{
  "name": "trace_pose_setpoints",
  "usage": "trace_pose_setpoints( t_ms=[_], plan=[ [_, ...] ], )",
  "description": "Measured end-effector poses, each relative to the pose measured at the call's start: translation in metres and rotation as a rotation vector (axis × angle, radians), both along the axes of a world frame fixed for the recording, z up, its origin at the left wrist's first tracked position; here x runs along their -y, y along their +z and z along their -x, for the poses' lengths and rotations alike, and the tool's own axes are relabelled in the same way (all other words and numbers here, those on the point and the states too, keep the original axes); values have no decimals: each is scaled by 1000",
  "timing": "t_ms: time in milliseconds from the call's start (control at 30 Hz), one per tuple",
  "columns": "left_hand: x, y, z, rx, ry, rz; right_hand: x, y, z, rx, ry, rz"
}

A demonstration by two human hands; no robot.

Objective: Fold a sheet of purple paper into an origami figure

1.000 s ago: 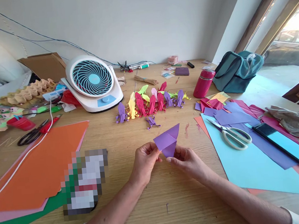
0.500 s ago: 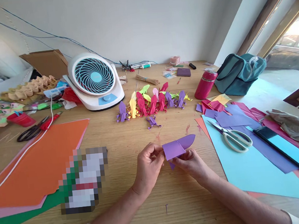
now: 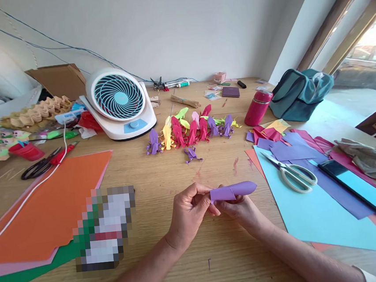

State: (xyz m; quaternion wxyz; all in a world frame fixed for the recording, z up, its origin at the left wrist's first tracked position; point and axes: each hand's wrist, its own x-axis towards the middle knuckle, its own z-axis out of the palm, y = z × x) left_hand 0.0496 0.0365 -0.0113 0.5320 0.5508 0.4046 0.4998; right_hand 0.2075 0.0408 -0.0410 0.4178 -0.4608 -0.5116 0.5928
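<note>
A piece of purple paper (image 3: 234,191), curled over with a rounded right end, is held low above the table between both hands. My left hand (image 3: 190,211) pinches its left end between thumb and fingers. From below and the right, my right hand (image 3: 244,211) grips its lower edge, thumb in front; the fingers behind are partly hidden. Beyond the hands stands a cluster of folded paper figures (image 3: 192,131) in purple, yellow, red, pink and green. One small purple paper figure (image 3: 192,154) sits apart, nearer to me.
On the right, white-handled scissors (image 3: 298,177) and a phone (image 3: 358,186) lie on light blue and purple paper. Orange sheets (image 3: 54,198) and a pixelated item (image 3: 106,228) are at left. Behind stand a fan (image 3: 119,99), a red bottle (image 3: 258,107) and a teal bag (image 3: 301,94).
The purple paper has turned from a broad face to a narrower, curled side view, its rounded tip lower and further right. Both hands keep hold of it.
</note>
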Motion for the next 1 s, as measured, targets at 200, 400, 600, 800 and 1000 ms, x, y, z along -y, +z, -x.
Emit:
trace_pose_setpoints(
  t_ms=[200,400,600,800,1000],
  plan=[
    [-3,9,10,-240,67,-212,-11,7,-30,-7,227,-11],
    [-8,10,15,-473,113,-415,-29,25,-72,264,88,-300],
    [-3,9,10,-579,81,-565,-9,42,-50,425,134,-685],
    [0,8,10,-628,50,-713,-5,37,-39,350,161,-705],
    [0,6,11,-620,82,-822,-7,35,-39,315,143,-712]
  ],
)
